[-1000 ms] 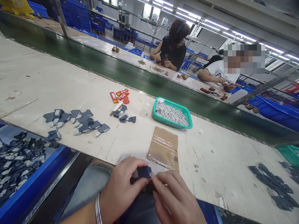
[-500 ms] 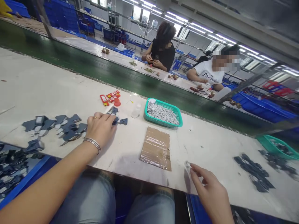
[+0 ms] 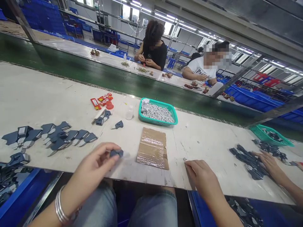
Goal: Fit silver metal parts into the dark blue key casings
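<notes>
My left hand (image 3: pixel 100 162) pinches a dark blue-grey plastic part (image 3: pixel 116 153) between thumb and fingers, just above the table's front edge. My right hand (image 3: pixel 201 173) is closed near the table, right of a cardboard piece (image 3: pixel 152 148) covered in clear tape. A tiny thing shows at its fingertips, too small to name. Similar dark parts with pale grey pieces (image 3: pixel 58 135) lie piled to the left. One single part (image 3: pixel 119 124) lies apart, beyond my left hand. A green basket (image 3: pixel 175 119) full of small white-and-grey pieces stands behind the cardboard.
Red-and-yellow packets (image 3: pixel 96 104), a red round piece (image 3: pixel 109 105) and a clear cup (image 3: pixel 129 112) lie at the back. On the right, another person's hand (image 3: pixel 268 162) touches dark parts (image 3: pixel 246 157). Blue bins (image 3: pixel 30 189) sit below the edge. Beyond the green conveyor (image 3: pixel 94 74), two people work.
My left hand has come back toward me from the small parts at the back, now with a dark part in it. Another person's hand has appeared at the right.
</notes>
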A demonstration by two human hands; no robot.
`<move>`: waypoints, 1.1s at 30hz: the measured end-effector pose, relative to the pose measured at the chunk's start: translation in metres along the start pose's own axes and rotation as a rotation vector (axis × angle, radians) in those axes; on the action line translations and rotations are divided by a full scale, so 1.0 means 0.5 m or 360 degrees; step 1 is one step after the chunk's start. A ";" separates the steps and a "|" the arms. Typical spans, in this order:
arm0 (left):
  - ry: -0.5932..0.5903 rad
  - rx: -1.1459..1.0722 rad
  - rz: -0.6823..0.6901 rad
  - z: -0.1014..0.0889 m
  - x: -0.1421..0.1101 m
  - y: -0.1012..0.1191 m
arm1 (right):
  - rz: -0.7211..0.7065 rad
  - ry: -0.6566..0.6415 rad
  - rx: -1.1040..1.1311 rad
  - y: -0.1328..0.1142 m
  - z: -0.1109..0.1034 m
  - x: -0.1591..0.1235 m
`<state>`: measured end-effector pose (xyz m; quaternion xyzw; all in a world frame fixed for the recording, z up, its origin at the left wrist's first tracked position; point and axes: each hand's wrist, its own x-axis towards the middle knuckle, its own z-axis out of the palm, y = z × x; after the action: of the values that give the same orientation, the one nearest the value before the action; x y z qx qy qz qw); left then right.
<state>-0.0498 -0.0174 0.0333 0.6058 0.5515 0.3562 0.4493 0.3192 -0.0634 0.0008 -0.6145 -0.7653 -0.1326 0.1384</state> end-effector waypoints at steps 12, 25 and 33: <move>-0.0324 -0.0611 -0.0256 0.092 -0.070 0.005 | -0.0087 0.0171 0.0043 -0.048 0.023 0.026; -0.0448 -0.0668 -0.0210 0.108 -0.088 0.001 | 0.0149 0.0278 -0.0014 -0.048 0.019 -0.026; -0.0258 -0.0764 -0.0259 0.121 -0.090 -0.009 | 0.0038 0.0115 -0.0092 -0.051 -0.007 -0.023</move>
<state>-0.0015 -0.0711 0.0113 0.4622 0.4604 0.3900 0.6499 0.2970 -0.0804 -0.0010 -0.6221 -0.7483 -0.1751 0.1496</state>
